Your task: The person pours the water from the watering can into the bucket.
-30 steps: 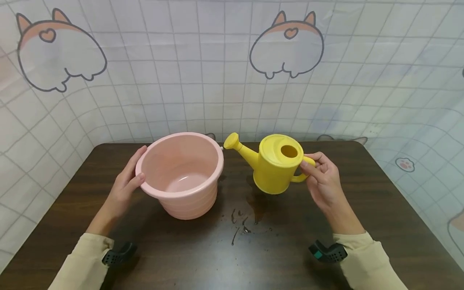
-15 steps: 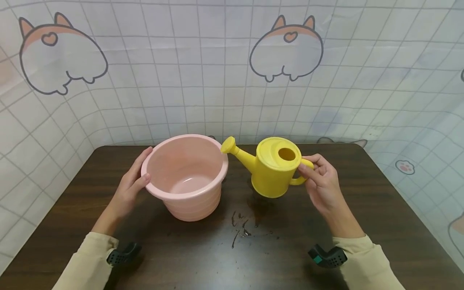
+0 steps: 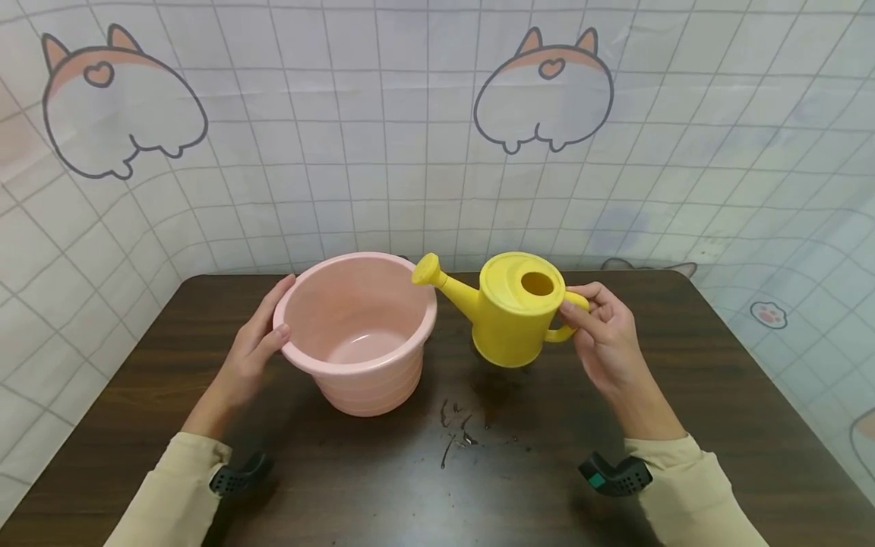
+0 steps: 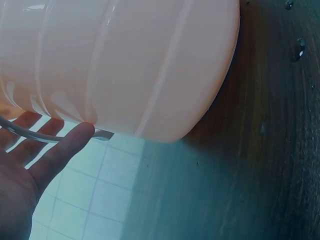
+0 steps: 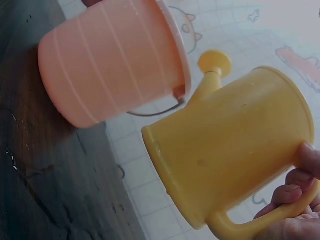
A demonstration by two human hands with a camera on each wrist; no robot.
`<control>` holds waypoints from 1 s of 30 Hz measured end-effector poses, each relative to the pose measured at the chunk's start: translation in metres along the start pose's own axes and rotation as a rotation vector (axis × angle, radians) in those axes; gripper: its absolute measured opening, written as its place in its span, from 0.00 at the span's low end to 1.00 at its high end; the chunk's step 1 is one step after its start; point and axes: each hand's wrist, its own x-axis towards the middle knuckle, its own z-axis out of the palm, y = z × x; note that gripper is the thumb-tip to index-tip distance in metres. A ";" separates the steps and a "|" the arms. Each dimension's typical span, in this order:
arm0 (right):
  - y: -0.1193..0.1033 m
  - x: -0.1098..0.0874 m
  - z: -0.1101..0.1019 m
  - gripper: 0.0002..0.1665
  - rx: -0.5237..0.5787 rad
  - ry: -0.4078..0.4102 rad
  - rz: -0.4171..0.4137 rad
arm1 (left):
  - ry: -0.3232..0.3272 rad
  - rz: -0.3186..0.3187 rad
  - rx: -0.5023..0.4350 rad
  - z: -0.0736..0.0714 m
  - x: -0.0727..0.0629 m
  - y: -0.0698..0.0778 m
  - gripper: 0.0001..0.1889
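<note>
A pink bucket (image 3: pixel 365 391) with a ribbed wall stands on the left of the table, its mouth facing up. My left hand (image 3: pixel 251 353) grips it at the left, the thumb at the rim and the fingers against the outer wall. A wire handle (image 4: pixel 37 135) hangs by those fingers in the left wrist view. With my right hand (image 3: pixel 608 342) I hold a yellow watering can (image 3: pixel 509 327) by its handle (image 5: pixel 250 227), thumb uppermost. The can is raised off the table, and its sprinkler head (image 3: pixel 427 270) overlaps the bucket's right rim in the head view.
Water drops and streaks (image 3: pixel 458 433) lie on the dark wooden table (image 3: pixel 383 501) in front of the can. Behind and on both sides hangs a white gridded sheet (image 3: pixel 410 114) with cartoon animals. Each wrist wears a black band (image 3: pixel 239 477).
My left hand has slid the bucket to the right. The watering can has come slightly left, and its sprinkler head now overlaps the rim instead of sitting beside it.
</note>
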 end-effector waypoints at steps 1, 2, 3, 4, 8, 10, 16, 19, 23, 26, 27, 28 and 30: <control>0.000 0.001 0.000 0.13 0.000 0.000 -0.001 | 0.001 0.000 0.000 0.000 0.001 0.000 0.31; 0.000 0.001 0.001 0.13 0.001 -0.001 -0.002 | 0.000 -0.001 0.000 0.001 0.002 0.000 0.31; 0.000 0.002 0.001 0.13 0.002 -0.001 -0.004 | -0.001 -0.003 -0.002 0.001 0.002 -0.001 0.31; 0.000 0.002 0.001 0.13 0.006 -0.001 -0.006 | -0.001 -0.004 -0.004 0.002 0.003 -0.001 0.31; 0.002 0.003 0.001 0.14 0.019 -0.005 -0.001 | 0.003 -0.009 -0.007 0.003 0.002 -0.002 0.31; 0.003 0.003 0.001 0.14 0.022 -0.003 0.005 | 0.009 -0.009 -0.005 0.004 0.002 -0.002 0.31; 0.004 0.003 0.001 0.13 0.021 0.003 0.001 | 0.011 -0.006 -0.011 0.004 0.001 -0.001 0.31; 0.004 0.004 0.002 0.13 0.023 0.000 -0.006 | 0.013 -0.004 -0.018 0.004 0.001 0.000 0.31; 0.002 0.004 0.004 0.13 0.027 -0.003 -0.009 | 0.007 -0.015 -0.023 0.003 0.002 0.000 0.31; 0.000 0.004 0.005 0.13 0.027 -0.009 -0.010 | 0.002 -0.028 -0.022 0.003 0.001 -0.001 0.31; 0.000 0.004 0.005 0.13 0.025 -0.013 -0.010 | 0.000 -0.031 -0.021 0.002 0.001 -0.001 0.31; 0.000 0.004 0.006 0.13 0.024 -0.015 -0.010 | 0.001 -0.031 -0.019 0.002 0.001 -0.001 0.31; -0.001 0.004 0.006 0.12 0.018 -0.018 -0.009 | 0.001 -0.032 -0.020 0.002 0.001 -0.001 0.31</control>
